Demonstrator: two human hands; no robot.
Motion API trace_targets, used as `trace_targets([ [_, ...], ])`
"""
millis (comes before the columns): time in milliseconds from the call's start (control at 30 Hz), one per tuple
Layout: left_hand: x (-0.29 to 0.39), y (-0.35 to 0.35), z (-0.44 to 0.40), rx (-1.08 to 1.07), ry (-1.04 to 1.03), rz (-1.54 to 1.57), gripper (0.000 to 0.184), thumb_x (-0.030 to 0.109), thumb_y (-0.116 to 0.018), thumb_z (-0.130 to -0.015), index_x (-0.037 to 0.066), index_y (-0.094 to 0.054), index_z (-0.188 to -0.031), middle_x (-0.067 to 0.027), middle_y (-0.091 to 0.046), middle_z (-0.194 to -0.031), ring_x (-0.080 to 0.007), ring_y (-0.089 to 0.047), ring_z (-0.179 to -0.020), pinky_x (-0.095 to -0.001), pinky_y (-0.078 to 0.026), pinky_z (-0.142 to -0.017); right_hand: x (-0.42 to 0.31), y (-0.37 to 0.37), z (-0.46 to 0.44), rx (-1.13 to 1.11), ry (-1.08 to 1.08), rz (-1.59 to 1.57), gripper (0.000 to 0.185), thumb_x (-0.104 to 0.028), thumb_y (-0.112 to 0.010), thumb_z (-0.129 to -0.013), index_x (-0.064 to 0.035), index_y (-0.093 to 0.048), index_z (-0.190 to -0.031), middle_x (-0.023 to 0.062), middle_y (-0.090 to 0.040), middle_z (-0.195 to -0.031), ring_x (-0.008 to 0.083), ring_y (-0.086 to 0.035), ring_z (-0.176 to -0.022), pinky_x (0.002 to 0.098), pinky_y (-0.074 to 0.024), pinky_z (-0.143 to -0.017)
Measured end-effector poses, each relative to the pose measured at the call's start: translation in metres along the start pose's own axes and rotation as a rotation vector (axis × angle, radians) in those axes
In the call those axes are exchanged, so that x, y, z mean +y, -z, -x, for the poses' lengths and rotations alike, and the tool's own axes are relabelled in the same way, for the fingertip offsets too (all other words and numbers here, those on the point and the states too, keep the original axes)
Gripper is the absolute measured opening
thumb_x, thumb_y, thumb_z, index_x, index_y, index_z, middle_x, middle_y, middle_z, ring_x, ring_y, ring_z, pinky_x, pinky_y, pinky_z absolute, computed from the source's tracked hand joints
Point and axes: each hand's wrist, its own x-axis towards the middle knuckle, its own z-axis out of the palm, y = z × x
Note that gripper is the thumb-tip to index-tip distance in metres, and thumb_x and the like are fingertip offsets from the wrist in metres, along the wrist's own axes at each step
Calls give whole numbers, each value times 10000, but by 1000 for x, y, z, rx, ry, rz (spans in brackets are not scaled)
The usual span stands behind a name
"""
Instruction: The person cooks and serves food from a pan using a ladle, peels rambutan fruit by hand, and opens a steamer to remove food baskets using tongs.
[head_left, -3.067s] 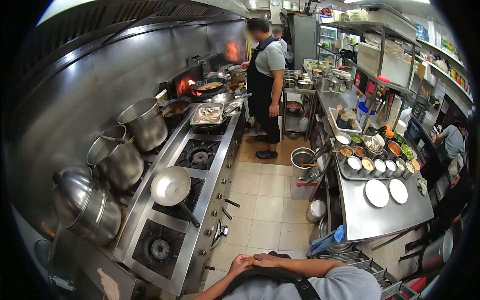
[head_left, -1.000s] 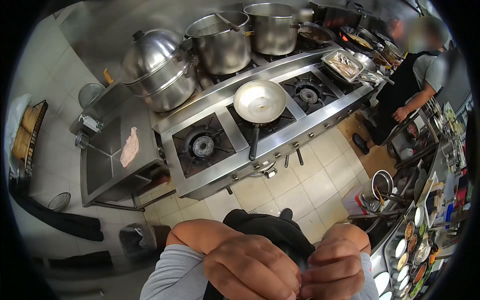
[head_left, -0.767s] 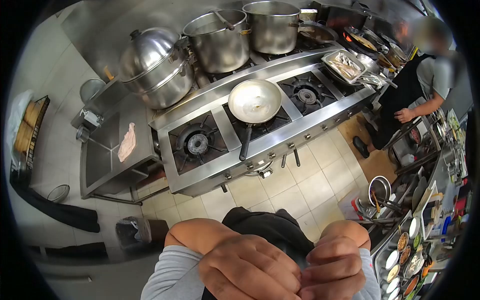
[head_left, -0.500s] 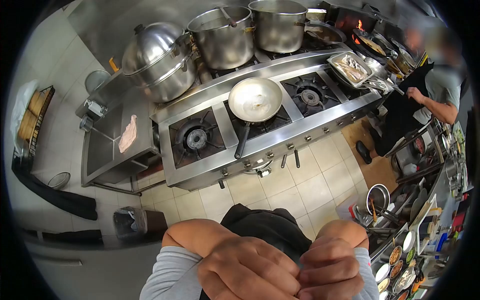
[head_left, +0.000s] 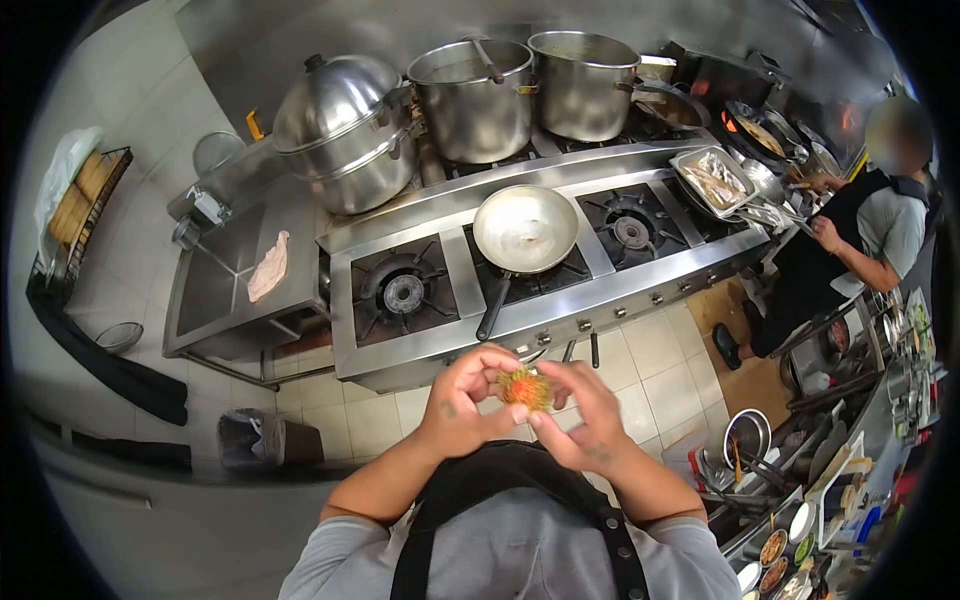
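Between my hands, in front of my apron, is a small round fruit (head_left: 525, 389), red in the middle with greenish-yellow spines. My left hand (head_left: 468, 400) curls round its left side, thumb at its lower edge. From the right, the fingers and thumb of my right hand (head_left: 583, 415) pinch it. Beyond them a shallow pan (head_left: 526, 230) sits on the middle burner of the steel stove (head_left: 600, 310), its black handle pointing towards me. A pinkish cloth (head_left: 269, 267) lies on the steel counter at the left.
Large pots (head_left: 471, 105) and a domed steamer (head_left: 345, 140) line the stove's back. A co-worker (head_left: 860, 230) stands at the right end, near a tray of food (head_left: 716, 181). A bin (head_left: 268, 438) is at lower left; a steel pot (head_left: 747, 434) and sauce containers are at right.
My hands have moved up and away from my face, and the fruit between them now shows. The view has shifted slightly. The co-worker's arms have changed position.
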Motion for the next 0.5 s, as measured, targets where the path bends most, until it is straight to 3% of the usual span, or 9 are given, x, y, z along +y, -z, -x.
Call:
trace_targets([
  [100,-45,29,30,38,378,145,355,4,-685,-842,-17,-494,-1141,-93,-609,-1016,-119,-603,-880,-274,-519,-790,37,-32,19,-173,-178,-3,445,-157,-695,-781,4,-564,-1174,160,-620,-931,305,-622,-767,361,-508,-689],
  [200,-85,50,68,47,532,47,278,21,-663,-873,-20,-517,-1106,-82,-646,-949,-112,-617,-779,-251,-530,-704,58,-65,39,-319,-302,50,382,-206,-648,-816,8,-573,-1124,197,-631,-936,339,-634,-827,408,-508,-730],
  [333,-113,63,101,94,562,68,229,26,-668,-869,-26,-547,-1057,-90,-652,-910,-113,-622,-753,-254,-535,-650,71,-97,55,-457,-429,72,353,-280,-591,-852,9,-576,-1054,222,-636,-958,382,-628,-865,438,-499,-768],
  [500,-118,77,115,130,534,45,212,1,-672,-856,-40,-556,-1029,-91,-649,-894,-104,-621,-744,-246,-531,-657,76,-112,47,-539,-403,87,334,-262,-590,-805,16,-587,-991,229,-638,-930,395,-622,-878,444,-492,-783],
])
